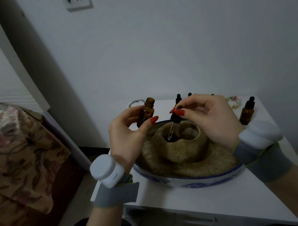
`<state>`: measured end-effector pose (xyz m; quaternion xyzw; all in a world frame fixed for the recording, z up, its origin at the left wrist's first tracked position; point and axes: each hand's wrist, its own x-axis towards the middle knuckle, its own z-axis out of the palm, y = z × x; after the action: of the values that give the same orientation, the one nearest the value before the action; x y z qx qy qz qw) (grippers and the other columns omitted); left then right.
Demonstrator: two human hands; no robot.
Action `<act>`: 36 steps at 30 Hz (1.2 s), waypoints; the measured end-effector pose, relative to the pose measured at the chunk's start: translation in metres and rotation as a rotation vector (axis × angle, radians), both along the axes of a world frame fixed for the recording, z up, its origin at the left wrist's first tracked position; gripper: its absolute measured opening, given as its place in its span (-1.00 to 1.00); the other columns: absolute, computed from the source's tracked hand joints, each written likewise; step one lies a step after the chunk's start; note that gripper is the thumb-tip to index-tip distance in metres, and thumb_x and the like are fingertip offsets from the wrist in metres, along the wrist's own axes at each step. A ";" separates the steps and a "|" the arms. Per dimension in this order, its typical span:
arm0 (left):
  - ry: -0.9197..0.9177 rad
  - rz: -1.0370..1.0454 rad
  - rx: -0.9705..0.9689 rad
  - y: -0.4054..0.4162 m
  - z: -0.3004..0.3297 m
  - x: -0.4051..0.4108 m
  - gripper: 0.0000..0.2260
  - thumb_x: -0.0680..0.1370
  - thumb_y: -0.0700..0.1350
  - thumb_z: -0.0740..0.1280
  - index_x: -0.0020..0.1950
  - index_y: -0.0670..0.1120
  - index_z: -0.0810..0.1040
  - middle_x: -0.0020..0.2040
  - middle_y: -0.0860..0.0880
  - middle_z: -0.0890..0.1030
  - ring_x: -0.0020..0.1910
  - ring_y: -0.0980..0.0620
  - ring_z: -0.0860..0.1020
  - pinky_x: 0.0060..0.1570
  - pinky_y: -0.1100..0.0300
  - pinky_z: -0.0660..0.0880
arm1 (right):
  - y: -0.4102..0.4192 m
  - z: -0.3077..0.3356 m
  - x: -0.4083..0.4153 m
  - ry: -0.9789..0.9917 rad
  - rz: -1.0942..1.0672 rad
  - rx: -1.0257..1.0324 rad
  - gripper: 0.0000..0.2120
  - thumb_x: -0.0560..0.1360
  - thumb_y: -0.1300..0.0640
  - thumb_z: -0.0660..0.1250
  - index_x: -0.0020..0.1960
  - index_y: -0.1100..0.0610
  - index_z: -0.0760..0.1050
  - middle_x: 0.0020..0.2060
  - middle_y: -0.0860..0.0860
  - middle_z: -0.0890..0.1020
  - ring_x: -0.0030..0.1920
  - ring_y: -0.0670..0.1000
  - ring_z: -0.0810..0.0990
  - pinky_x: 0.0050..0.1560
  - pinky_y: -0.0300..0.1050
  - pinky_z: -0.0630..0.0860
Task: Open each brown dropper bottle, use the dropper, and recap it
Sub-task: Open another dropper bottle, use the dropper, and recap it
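My left hand (126, 136) grips an uncapped brown dropper bottle (146, 113), held upright above the left rim of the bowl. My right hand (206, 117) pinches the black bulb of its dropper (174, 117). The glass pipette (171, 131) slants down over the round beige vessel (185, 142) in the bowl. A capped brown bottle (247, 111) stands at the right on the table. More black dropper caps (178, 97) show behind my right hand; their bottles are hidden.
A blue-and-white bowl (195, 181) holds the beige vessel on a small white table (179, 202) with a drawer at the front. A bed with a floral cover (10, 159) lies to the left. A wall stands close behind the table.
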<state>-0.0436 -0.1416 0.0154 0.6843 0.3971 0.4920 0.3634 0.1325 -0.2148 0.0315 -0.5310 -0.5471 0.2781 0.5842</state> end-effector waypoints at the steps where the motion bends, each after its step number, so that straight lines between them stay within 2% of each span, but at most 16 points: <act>1: 0.002 0.003 0.001 0.000 0.000 0.000 -0.74 0.39 -0.13 0.53 0.06 -0.04 0.66 -0.06 0.06 0.69 -0.05 0.14 0.64 0.01 0.42 0.48 | 0.000 0.000 0.000 0.004 0.000 0.004 -0.87 0.45 0.27 0.42 -0.09 0.06 0.64 -0.14 0.02 0.70 -0.06 -0.01 0.68 0.04 -0.18 0.60; 6: 0.001 0.009 0.001 0.000 0.000 0.000 -0.74 0.38 -0.11 0.53 0.05 0.01 0.64 -0.06 0.10 0.68 -0.06 0.19 0.63 -0.04 0.50 0.45 | 0.002 0.001 -0.001 -0.004 0.003 -0.003 -0.87 0.45 0.27 0.42 -0.10 0.05 0.64 -0.15 0.01 0.70 -0.06 -0.02 0.68 0.04 -0.19 0.60; 16: -0.032 0.027 0.011 0.002 -0.002 0.000 -0.73 0.37 -0.13 0.54 0.05 0.00 0.64 -0.06 0.11 0.69 -0.06 0.17 0.64 -0.01 0.48 0.46 | 0.003 0.002 -0.002 -0.011 0.004 0.007 -0.85 0.45 0.27 0.42 -0.11 0.03 0.64 -0.16 0.01 0.69 -0.08 -0.03 0.68 0.01 -0.24 0.59; 20: -0.030 0.027 0.008 0.002 -0.002 0.000 -0.72 0.38 -0.13 0.53 0.07 -0.03 0.65 -0.04 0.07 0.69 -0.03 0.13 0.64 0.05 0.40 0.49 | 0.003 0.002 -0.002 -0.013 0.011 0.014 -0.84 0.45 0.28 0.41 -0.11 0.03 0.63 -0.16 0.00 0.69 -0.08 -0.06 0.67 -0.01 -0.27 0.58; 31: -0.036 0.050 0.001 0.002 -0.001 0.000 -0.72 0.38 -0.13 0.53 0.07 -0.04 0.65 -0.04 0.05 0.69 -0.01 0.10 0.64 0.09 0.33 0.50 | 0.011 0.000 -0.008 0.018 0.016 0.033 -0.86 0.45 0.29 0.42 -0.10 0.07 0.64 -0.15 0.04 0.70 -0.08 0.00 0.67 0.01 -0.24 0.59; 36: -0.026 0.057 0.014 0.004 -0.002 -0.001 -0.73 0.39 -0.13 0.52 0.08 -0.03 0.64 -0.02 0.04 0.69 -0.01 0.11 0.64 0.08 0.37 0.50 | 0.018 -0.003 -0.009 0.014 0.017 0.050 -0.88 0.45 0.28 0.43 -0.10 0.08 0.64 -0.17 0.02 0.69 -0.11 -0.05 0.66 -0.04 -0.29 0.57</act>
<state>-0.0450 -0.1376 0.0134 0.6687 0.4085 0.5137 0.3495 0.1232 -0.1969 0.0286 -0.5097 -0.5543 0.2729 0.5988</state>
